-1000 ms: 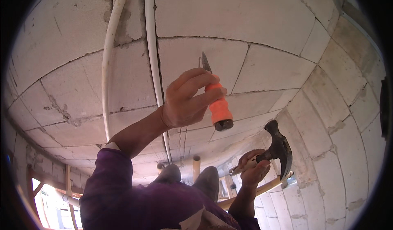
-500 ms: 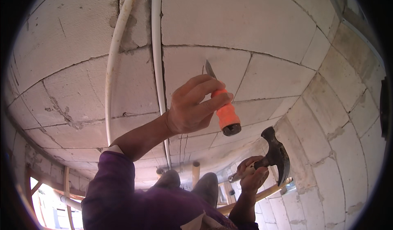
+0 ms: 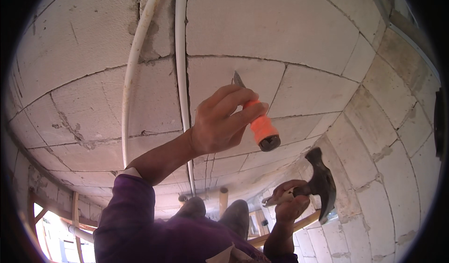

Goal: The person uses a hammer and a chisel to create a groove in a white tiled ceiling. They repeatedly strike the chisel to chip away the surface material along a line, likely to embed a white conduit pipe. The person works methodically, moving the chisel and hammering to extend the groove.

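Against the block wall, left hand clenches the stiff chisel's orange handle; right hand grips the heavy claw hammer.

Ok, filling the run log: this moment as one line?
left hand: holds orange-handled chisel, tip at block wall | right hand: holds hammer, apart

place: building site, unfinished room | shown by: bare wall of pale aerated blocks with rough mortar joints left unplastered | white conduit pipes run over the blocks | wooden scaffold poles seen below
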The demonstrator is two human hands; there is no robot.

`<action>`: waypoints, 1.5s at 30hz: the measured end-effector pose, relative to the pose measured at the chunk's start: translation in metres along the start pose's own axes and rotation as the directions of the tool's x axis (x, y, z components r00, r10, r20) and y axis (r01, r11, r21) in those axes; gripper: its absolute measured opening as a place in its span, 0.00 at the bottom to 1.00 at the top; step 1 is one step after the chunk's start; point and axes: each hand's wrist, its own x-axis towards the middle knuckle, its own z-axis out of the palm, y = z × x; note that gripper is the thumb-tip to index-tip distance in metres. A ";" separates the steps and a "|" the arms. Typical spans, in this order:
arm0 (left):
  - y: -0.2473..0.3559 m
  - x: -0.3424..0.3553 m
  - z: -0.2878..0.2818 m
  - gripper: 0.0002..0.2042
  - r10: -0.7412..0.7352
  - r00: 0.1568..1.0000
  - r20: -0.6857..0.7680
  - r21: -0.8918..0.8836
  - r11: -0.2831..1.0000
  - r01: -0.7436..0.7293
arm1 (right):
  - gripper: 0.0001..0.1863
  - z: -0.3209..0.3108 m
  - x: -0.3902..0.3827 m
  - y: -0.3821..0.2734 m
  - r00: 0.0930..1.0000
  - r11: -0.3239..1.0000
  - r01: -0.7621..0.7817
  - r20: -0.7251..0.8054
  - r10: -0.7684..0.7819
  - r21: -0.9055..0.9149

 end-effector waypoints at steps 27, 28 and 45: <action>0.001 0.023 -0.006 0.18 -0.096 0.995 0.023 0.026 0.995 0.095 | 0.33 0.030 0.036 -0.017 0.937 0.894 0.302 0.279 -0.213 -0.332; 0.001 0.023 -0.006 0.18 -0.090 0.996 0.013 0.016 0.996 0.089 | 0.33 0.028 0.030 -0.018 0.947 0.942 0.282 0.210 -0.243 -0.184; 0.006 0.004 -0.001 0.14 -0.074 0.997 0.021 -0.004 0.997 0.074 | 0.30 -0.007 0.027 0.006 0.964 0.906 0.213 0.230 -0.134 -0.365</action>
